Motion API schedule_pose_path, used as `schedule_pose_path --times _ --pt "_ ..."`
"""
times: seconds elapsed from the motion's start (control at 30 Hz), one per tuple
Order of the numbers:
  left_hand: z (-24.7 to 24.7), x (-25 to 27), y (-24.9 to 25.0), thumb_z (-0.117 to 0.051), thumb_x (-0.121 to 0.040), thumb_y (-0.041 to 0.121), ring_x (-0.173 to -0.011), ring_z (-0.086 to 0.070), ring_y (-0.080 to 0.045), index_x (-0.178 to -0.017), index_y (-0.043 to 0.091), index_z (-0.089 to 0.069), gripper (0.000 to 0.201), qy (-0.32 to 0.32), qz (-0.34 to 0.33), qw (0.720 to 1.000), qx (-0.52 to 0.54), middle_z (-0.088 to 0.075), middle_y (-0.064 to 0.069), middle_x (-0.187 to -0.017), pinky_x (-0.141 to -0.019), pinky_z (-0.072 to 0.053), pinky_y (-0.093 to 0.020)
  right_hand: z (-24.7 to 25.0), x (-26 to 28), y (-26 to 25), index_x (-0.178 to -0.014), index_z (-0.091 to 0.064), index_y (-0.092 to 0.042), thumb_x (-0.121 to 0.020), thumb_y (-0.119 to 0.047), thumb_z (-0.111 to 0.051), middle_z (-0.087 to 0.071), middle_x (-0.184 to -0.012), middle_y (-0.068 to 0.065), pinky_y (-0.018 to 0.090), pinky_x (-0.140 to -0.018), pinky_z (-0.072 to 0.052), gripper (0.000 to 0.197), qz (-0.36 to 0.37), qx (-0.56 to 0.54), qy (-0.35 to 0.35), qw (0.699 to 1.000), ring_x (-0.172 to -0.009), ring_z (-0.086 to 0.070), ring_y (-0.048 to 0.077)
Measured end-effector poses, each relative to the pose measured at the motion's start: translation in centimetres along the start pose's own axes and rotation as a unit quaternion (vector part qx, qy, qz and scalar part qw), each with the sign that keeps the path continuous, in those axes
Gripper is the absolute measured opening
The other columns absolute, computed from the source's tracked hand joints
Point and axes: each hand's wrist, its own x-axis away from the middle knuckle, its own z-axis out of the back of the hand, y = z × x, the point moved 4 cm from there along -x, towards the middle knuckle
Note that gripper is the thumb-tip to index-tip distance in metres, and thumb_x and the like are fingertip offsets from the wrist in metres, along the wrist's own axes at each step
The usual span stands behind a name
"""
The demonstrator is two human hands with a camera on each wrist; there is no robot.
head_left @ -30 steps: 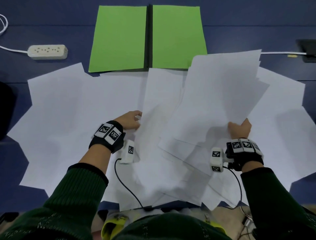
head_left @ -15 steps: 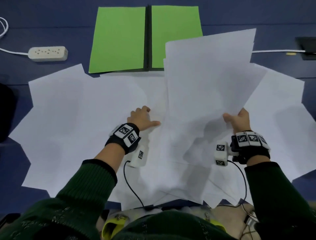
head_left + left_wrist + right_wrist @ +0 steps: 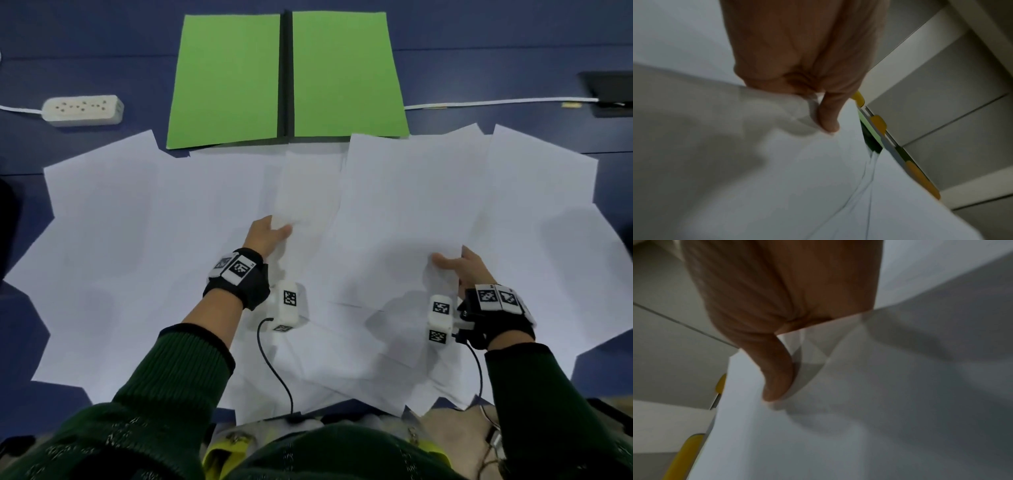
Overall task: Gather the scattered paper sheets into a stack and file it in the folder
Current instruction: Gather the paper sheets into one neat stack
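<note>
Many white paper sheets (image 3: 137,257) lie fanned out and overlapping on the blue table (image 3: 102,51). The green folder (image 3: 236,78) lies open and flat behind them. My left hand (image 3: 270,233) pinches the near edge of a middle sheet (image 3: 308,185); the left wrist view shows its thumb (image 3: 828,123) on top and the fingers hidden under the paper. My right hand (image 3: 454,265) grips a bundle of several sheets (image 3: 411,205) by its near edge, thumb (image 3: 777,382) on top, the bundle low over the right side of the spread.
A white power strip (image 3: 82,109) sits at the far left. A white cable (image 3: 496,102) runs to a dark object (image 3: 609,92) at the far right. Sheets overhang the table's near edge by my body.
The right hand's bundle, earlier raised and tilted up toward the folder, has come down nearly flat. The left hand has moved forward and taken hold of a middle sheet.
</note>
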Motion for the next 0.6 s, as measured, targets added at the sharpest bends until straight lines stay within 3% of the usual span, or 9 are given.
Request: schedule_pose_path --times 0.03,0.13,0.2,0.3,0.37,0.43,0.47,0.53,0.6 --pt "-0.3 0.2 0.0 -0.055 -0.093 0.017 -0.119 -0.053 -0.031 -0.126 0.001 -0.051 0.037 -0.017 0.008 1.000 0.003 -0.055 -0.017 -0.131 -0.105 -0.040 -0.046 0.0 0.2 0.0 -0.098 -0.062 -0.011 -0.072 -0.015 -0.075 -0.071 -0.094 0.006 0.038 -0.075 -0.051 0.029 0.005 -0.016 -0.019 1.000 -0.092 -0.063 0.031" --pt "-2.3 1.4 0.5 -0.039 -0.099 0.032 -0.133 -0.039 -0.023 -0.141 0.009 -0.035 0.048 -0.083 0.026 0.996 0.026 -0.041 -0.006 -0.145 -0.112 -0.028 -0.032 -0.8 1.2 -0.5 -0.104 -0.062 -0.010 -0.059 -0.017 -0.077 -0.074 -0.087 0.003 0.032 -0.067 -0.055 0.048 0.013 -0.026 -0.075 0.997 -0.085 -0.068 0.027" --pt "-3.5 1.4 0.8 -0.035 -0.100 0.037 -0.136 -0.034 -0.022 -0.144 0.009 -0.031 0.052 -0.099 0.036 0.994 0.021 -0.037 -0.003 -0.146 -0.113 -0.025 -0.030 -1.2 1.2 -0.7 -0.102 -0.062 -0.011 -0.072 -0.006 -0.069 -0.074 -0.082 0.000 0.029 -0.063 -0.056 0.030 0.029 -0.017 -0.089 0.995 -0.077 -0.070 0.021" --pt "-2.6 0.2 0.9 -0.046 -0.096 0.028 -0.129 -0.045 -0.029 -0.136 0.005 -0.044 0.046 -0.017 0.019 0.998 -0.059 -0.047 -0.013 -0.140 -0.110 -0.034 -0.040 0.2 1.1 -0.9 -0.093 -0.061 -0.013 -0.083 0.003 -0.057 -0.073 -0.073 -0.003 0.029 -0.062 -0.056 0.019 0.033 -0.011 -0.043 0.998 -0.069 -0.069 0.017" --pt "-1.0 -0.3 0.8 -0.049 -0.094 0.023 -0.120 -0.052 -0.029 -0.129 0.005 -0.053 0.040 0.062 0.013 0.991 -0.118 -0.055 -0.013 -0.132 -0.102 -0.042 -0.035 1.7 0.9 -1.1 -0.093 -0.060 -0.012 -0.082 0.006 -0.058 -0.072 -0.073 -0.002 0.034 -0.070 -0.054 0.022 0.044 0.016 -0.007 0.999 -0.071 -0.068 0.018" --pt "-0.2 -0.4 0.8 -0.044 -0.095 0.018 -0.110 -0.055 -0.029 -0.123 0.001 -0.055 0.034 0.108 -0.002 0.982 -0.153 -0.058 -0.014 -0.125 -0.088 -0.042 -0.028 2.6 0.6 -1.6 -0.104 -0.059 -0.006 -0.081 0.011 -0.058 -0.069 -0.086 0.006 0.042 -0.084 -0.050 0.029 0.055 0.061 0.019 0.996 -0.085 -0.064 0.024" --pt "-0.2 -0.3 0.9 -0.041 -0.097 0.015 -0.113 -0.053 -0.031 -0.122 -0.002 -0.053 0.033 0.120 -0.011 0.981 -0.154 -0.056 -0.017 -0.126 -0.087 -0.040 -0.030 2.7 0.6 -1.9 -0.112 -0.056 -0.002 -0.080 0.013 -0.057 -0.065 -0.096 0.012 0.044 -0.088 -0.048 0.035 0.059 0.080 0.027 0.995 -0.092 -0.060 0.026" --pt "-0.6 -0.1 0.8 -0.039 -0.099 0.016 -0.129 -0.042 -0.030 -0.134 -0.002 -0.042 0.040 0.116 -0.006 0.985 -0.127 -0.045 -0.018 -0.140 -0.101 -0.034 -0.032 2.4 0.5 -2.2 -0.115 -0.055 -0.002 -0.080 0.015 -0.056 -0.061 -0.103 0.014 0.041 -0.084 -0.048 0.039 0.067 0.075 0.022 0.995 -0.090 -0.058 0.027" --pt "-1.1 -0.1 0.3 -0.040 -0.099 0.019 -0.138 -0.031 -0.027 -0.142 0.001 -0.031 0.048 0.103 0.018 0.991 -0.079 -0.033 -0.014 -0.150 -0.112 -0.024 -0.032 2.0 0.7 -2.5 -0.108 -0.056 -0.006 -0.079 0.015 -0.055 -0.067 -0.088 0.007 0.035 -0.075 -0.049 0.036 0.070 0.041 0.012 0.997 -0.078 -0.060 0.025"
